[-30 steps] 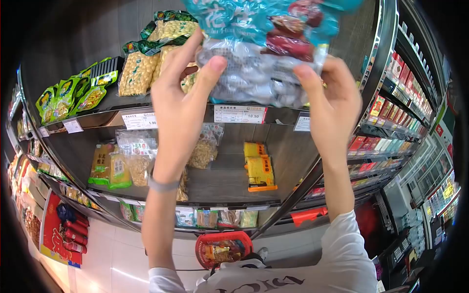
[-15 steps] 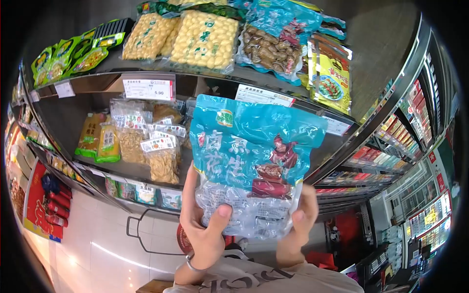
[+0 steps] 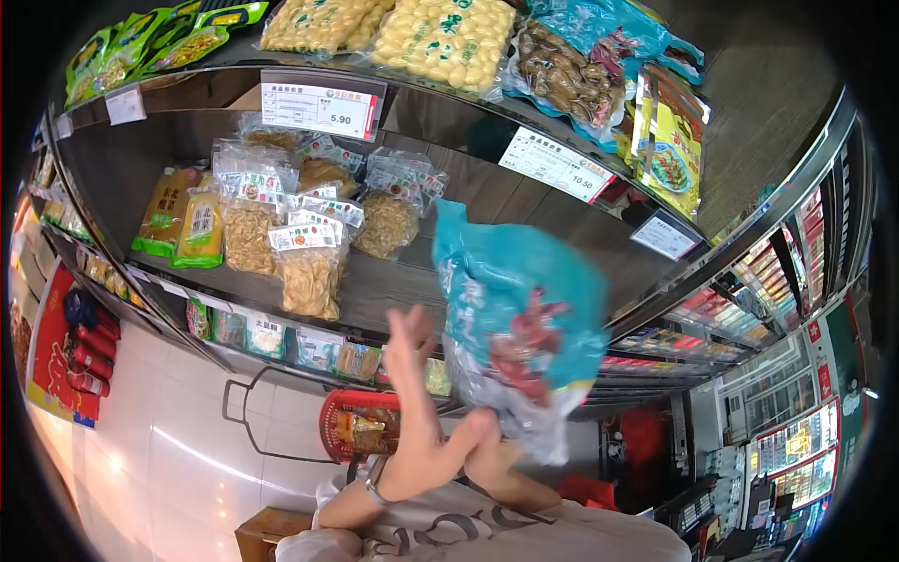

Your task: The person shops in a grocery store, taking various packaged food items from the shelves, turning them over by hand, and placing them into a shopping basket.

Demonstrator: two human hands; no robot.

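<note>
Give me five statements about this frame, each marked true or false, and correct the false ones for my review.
1. The left hand has a band at its wrist. True.
2. The left hand's grip is closed around the teal bag. False: its fingers are spread, in view to the left of the teal bag.
3. The right hand is at the lower end of the teal bag. True.
4. The red basket is bare inside. False: packaged goods lie in the red basket.
5. The 10.50 price tag is to the right of the 5.90 price tag in the picture. True.
</note>
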